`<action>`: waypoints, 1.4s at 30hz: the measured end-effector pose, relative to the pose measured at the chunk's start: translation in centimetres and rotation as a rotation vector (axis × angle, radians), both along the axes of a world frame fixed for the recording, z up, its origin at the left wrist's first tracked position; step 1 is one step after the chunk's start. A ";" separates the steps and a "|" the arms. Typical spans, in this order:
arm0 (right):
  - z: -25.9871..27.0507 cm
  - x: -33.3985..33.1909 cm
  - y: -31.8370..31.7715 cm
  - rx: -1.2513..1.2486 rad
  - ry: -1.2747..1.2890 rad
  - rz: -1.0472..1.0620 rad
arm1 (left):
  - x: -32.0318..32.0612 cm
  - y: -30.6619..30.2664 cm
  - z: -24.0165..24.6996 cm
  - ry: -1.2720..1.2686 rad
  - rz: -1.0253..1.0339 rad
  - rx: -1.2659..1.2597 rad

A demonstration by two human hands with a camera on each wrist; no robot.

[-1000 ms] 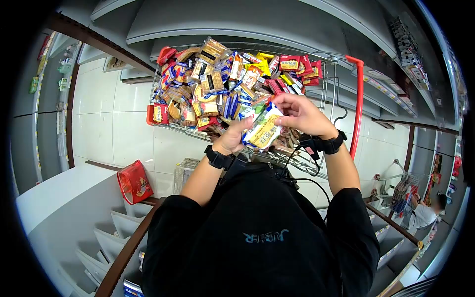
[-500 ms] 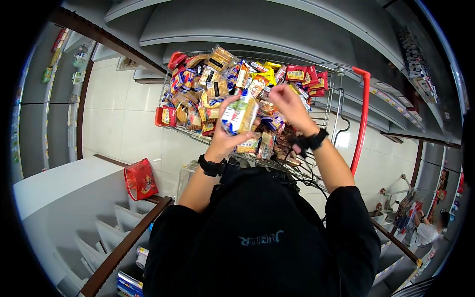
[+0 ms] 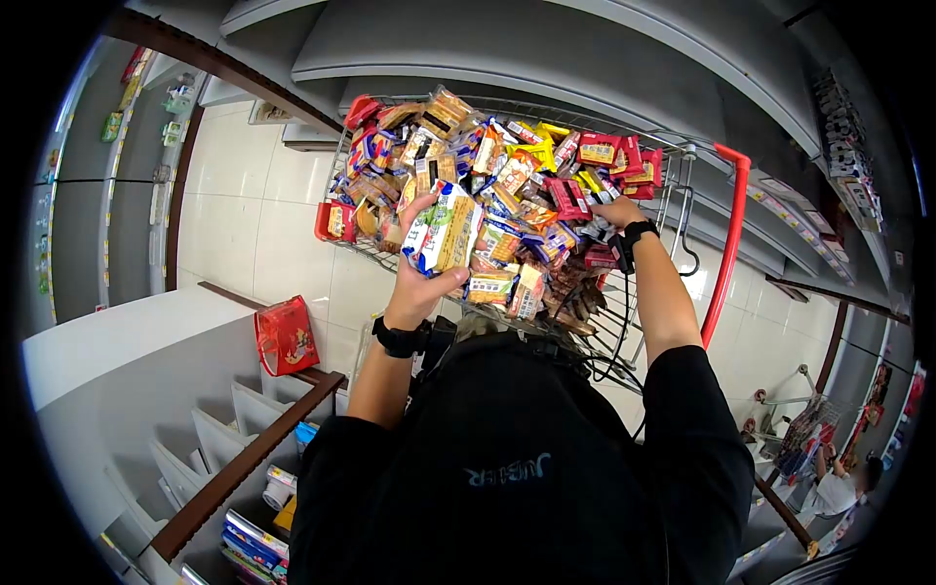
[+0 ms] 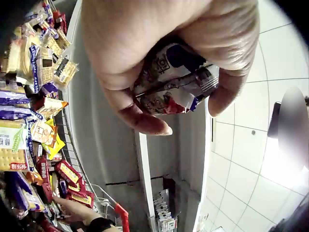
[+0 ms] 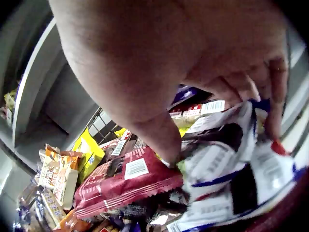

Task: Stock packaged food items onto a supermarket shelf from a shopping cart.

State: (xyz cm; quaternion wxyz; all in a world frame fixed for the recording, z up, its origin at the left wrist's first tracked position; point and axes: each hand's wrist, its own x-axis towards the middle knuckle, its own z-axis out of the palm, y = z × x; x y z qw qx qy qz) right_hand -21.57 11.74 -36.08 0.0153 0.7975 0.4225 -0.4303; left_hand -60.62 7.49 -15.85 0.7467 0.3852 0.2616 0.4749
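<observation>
My left hand [image 3: 417, 285] holds a white, green and blue wrapped biscuit packet [image 3: 447, 229] above the near side of the cart, its thumb along the lower edge. In the left wrist view, the fingers curl round the packet's crimped end [image 4: 181, 82]. My right hand [image 3: 618, 216] reaches into the pile at the cart's right part. Its thumb and fingers stand on either side of a white and blue snack packet [image 5: 217, 169] and grip it. A dark red packet [image 5: 130, 181] lies against the thumb.
A wire shopping cart with a red handle [image 3: 726, 249] carries a heap of wrapped snacks, with yellow packets [image 3: 542, 148] and red packets [image 3: 599, 148] at its far right. Grey shelves [image 3: 507, 49] stand behind it. A red bag [image 3: 286, 336] is at left; another person [image 3: 837, 487] is at far right.
The right hand has let go of the biscuit packet and moved right, down into the pile. The left hand has kept the packet and moved left with it.
</observation>
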 end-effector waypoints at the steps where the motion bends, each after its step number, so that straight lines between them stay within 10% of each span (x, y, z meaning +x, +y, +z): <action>1: 0.4 0.0 0.2 -0.041 0.082 -0.031 | 0.1 0.0 0.0 0.003 -0.003 -0.009; 6: -8.2 1.0 0.1 0.039 0.019 -0.097 | 0.3 -0.3 -0.2 0.005 -0.006 -0.018; 13: -1.9 -2.5 -0.7 0.348 0.046 -0.531 | 0.6 -0.8 0.0 -0.001 -0.020 0.000; 19: 7.2 -2.4 -1.9 0.487 -0.027 -0.272 | 0.7 -0.4 -0.3 0.031 -0.010 -0.003; 23: 15.7 -5.7 -2.4 0.718 0.505 -0.373 | 1.1 -0.1 -0.8 0.080 -0.009 0.009; 30: 20.3 -14.3 -4.6 0.279 1.641 -0.479 | 3.3 0.0 -1.5 0.262 -0.008 0.231; 36: 18.9 -16.1 -4.6 0.084 1.755 -0.423 | 1.6 -0.4 -3.6 -0.261 -0.182 -0.102; 42: 17.2 -18.1 -4.6 0.051 1.746 -0.388 | 0.8 0.2 -2.2 0.292 -0.024 -0.187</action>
